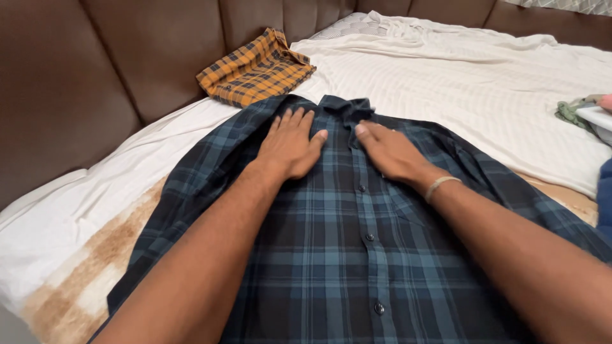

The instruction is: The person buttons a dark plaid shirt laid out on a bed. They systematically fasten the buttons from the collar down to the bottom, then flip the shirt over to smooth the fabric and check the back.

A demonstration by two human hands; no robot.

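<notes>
A dark blue and teal plaid shirt (344,255) lies buttoned and face up on the bed, its collar pointing away from me. My left hand (290,143) rests flat on the shirt's chest, left of the button line, fingers spread. My right hand (389,151) lies flat just right of the button line, below the collar. A thin pale band circles my right wrist (441,185). Neither hand grips the cloth.
A folded orange and black plaid shirt (255,69) lies at the head of the bed against the brown padded headboard (95,70). White sheet (459,83) covers the bed. Green cloth and a white object (586,113) sit at the right edge.
</notes>
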